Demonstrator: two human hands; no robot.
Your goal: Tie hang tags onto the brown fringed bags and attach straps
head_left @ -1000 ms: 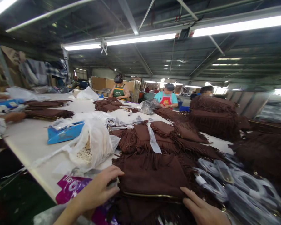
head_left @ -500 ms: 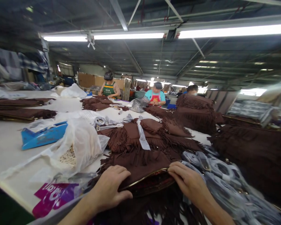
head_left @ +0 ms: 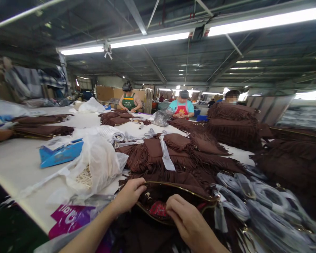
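A brown fringed suede bag [head_left: 179, 182] lies at the table's near edge with its gold-zippered mouth pulled wide; dark lining and a red patch show inside. My left hand [head_left: 130, 195] grips the left end of the opening, fingers curled over the rim. My right hand [head_left: 185, 219] is at the near rim, fingers bent down into the mouth of the bag. More fringed brown bags [head_left: 171, 151] are heaped just beyond it.
A white plastic bag [head_left: 97, 165] and a blue tray [head_left: 60, 154] lie to the left on the white table [head_left: 21, 165]. Plastic-wrapped straps [head_left: 252, 196] are piled at right. Tall bag stacks [head_left: 234, 126] stand behind. Three workers sit at the far end; another person's arm [head_left: 0, 134] rests at far left.
The bag's zippered mouth has gone from shut to wide open. My left hand moved onto the left rim, and my right hand shifted left into the opening.
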